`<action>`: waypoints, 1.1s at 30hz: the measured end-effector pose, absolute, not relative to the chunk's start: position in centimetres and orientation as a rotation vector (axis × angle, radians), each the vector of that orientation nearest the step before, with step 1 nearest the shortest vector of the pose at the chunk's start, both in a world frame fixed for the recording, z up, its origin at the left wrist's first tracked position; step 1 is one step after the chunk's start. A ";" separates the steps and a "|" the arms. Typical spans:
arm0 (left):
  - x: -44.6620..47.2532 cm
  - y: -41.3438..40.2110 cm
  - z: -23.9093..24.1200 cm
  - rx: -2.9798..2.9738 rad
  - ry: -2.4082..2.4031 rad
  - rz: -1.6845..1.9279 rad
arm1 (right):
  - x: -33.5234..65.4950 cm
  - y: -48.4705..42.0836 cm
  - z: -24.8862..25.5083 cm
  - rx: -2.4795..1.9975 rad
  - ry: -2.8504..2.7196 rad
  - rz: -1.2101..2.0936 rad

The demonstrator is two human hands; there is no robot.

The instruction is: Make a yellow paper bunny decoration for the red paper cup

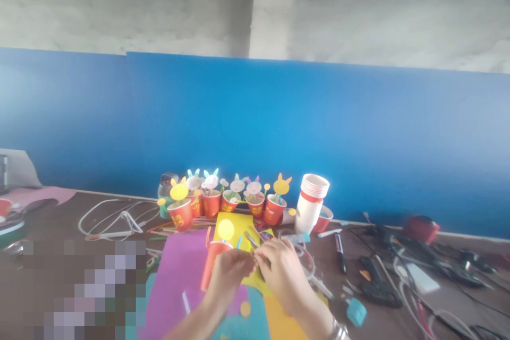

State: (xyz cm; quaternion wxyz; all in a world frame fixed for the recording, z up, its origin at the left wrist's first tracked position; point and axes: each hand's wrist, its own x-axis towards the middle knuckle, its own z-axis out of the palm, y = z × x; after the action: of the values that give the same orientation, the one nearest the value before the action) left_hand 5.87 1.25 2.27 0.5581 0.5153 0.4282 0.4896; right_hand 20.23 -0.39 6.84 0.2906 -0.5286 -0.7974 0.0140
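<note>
red paper cup (212,268) is steadied on the purple sheet (179,276) beside the left hand (229,273), whose fingertips are pinched with those of the right hand (282,271) on something too small to tell, so a fine fitting step is judged underway, calling next for careful alignment.

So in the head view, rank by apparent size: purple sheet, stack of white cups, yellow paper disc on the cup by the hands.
1. purple sheet, largest by far, though nearer the camera.
2. stack of white cups.
3. yellow paper disc, clearly smallest.
</note>
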 end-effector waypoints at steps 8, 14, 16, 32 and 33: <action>5.9 1.6 1.6 1.284 1.081 1.118 | 20.5 -0.2 6.7 -1.389 -2.157 0.101; 5.8 1.3 2.3 1.355 1.159 1.074 | 20.5 -0.3 6.7 -1.367 -2.158 0.126; 5.8 1.3 2.3 1.350 1.143 1.071 | 20.5 -0.3 6.7 -1.364 -2.142 0.114; 5.7 1.2 2.3 1.324 1.042 1.094 | 20.6 -0.4 7.2 -1.338 -2.127 0.225; 5.7 1.3 2.1 1.324 1.023 1.101 | 20.6 -0.4 7.2 -1.331 -2.122 0.204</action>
State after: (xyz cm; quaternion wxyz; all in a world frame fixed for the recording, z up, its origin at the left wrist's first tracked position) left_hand 5.71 1.25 2.14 0.5389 0.5568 0.4302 0.4631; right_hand 20.56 -0.42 7.18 0.3090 -0.5035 -0.8032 0.0770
